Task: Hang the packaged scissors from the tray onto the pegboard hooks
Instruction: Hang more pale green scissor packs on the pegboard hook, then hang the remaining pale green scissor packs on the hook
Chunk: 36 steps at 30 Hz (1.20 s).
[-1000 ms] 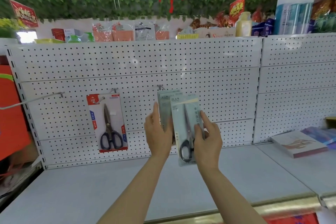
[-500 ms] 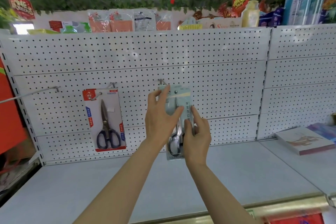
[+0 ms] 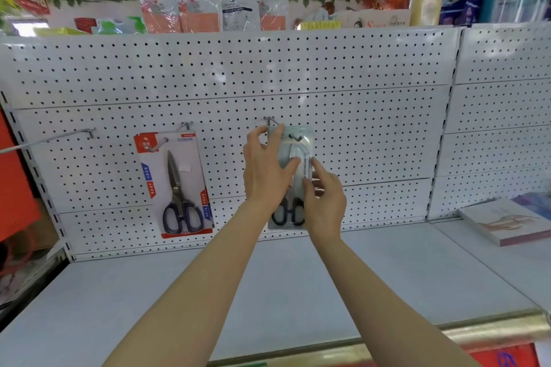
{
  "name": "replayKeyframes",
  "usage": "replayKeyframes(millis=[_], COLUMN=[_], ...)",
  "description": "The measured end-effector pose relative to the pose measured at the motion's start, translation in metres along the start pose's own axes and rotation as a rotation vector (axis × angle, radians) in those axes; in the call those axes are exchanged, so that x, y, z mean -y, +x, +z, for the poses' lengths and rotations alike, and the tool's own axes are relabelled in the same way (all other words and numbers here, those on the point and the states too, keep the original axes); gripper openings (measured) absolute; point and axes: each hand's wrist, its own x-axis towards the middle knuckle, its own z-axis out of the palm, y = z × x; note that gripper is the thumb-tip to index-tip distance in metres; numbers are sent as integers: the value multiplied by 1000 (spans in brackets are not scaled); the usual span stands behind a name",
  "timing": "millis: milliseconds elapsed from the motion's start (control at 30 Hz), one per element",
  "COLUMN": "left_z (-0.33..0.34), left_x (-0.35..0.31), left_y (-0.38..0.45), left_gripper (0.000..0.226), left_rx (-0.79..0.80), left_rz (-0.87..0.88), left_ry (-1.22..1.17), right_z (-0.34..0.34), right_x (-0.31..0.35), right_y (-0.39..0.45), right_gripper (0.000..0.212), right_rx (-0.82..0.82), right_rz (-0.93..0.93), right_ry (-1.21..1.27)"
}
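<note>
Scissors in a pale grey-blue blister pack (image 3: 293,176) are hanging upright against the white perforated metal pegboard (image 3: 357,104), long axis vertical, blades pointing up and dark handle loops at the bottom, with the thin metal hook (image 3: 296,137) poking through the card's top. The left hand (image 3: 265,170) is lying over the pack's left side and top edge, fingers spread and lightly curled on it, hiding much of it. The right hand (image 3: 323,197) is pinching the lower right edge. A red-carded pair of blue-handled scissors (image 3: 176,185) is hanging just to the left; a book (image 3: 507,220) is lying on the grey shelf (image 3: 268,292) at right.
</note>
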Motion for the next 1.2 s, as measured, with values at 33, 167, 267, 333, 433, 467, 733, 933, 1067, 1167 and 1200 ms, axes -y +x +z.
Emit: replayKeyframes(millis=[33,167,267,333,433,467,733,933,1067,1167,1200], left_z=[0,-5,-12,-19,-36,-42,-56,-3,44,79,90], left_x=[1,3,2,-1,-13,-18,-45,-45,-37,-25,-20], left_y=[1,0,-6,-12,-24,-29,-115,-237,-322,-379,-399], left_gripper=[69,70,71,72,74,73,59,48,45,46,46], left_rx=[5,37,62,59,70,71,56,234,435,618,675], left_rz=[-1,14,33,61,140,165,305,336,342,310,298], left_ry=[16,79,135,167,254,276,277,167,145,149,153], right_z=[0,-8,-23,-37,-61,-69,-157,-244,-292,-322,-331], right_x=[-1,-1,4,11,24,29,42,-10,-58,-95,-108], right_y=[3,12,14,14,7,3,-55,-135,-189,-230,-244], right_gripper=[40,39,40,41,43,43,43,43,40,40,40], right_rx=[7,27,37,43,51,47,3,22,71,91,105], right_rz=[-14,-92,-232,-348,-508,-558,-699,-569,-402,-295,-259], right_ry=[-18,-139,-299,-407,-542,-584,-768,-883,-965,-1016,-1030])
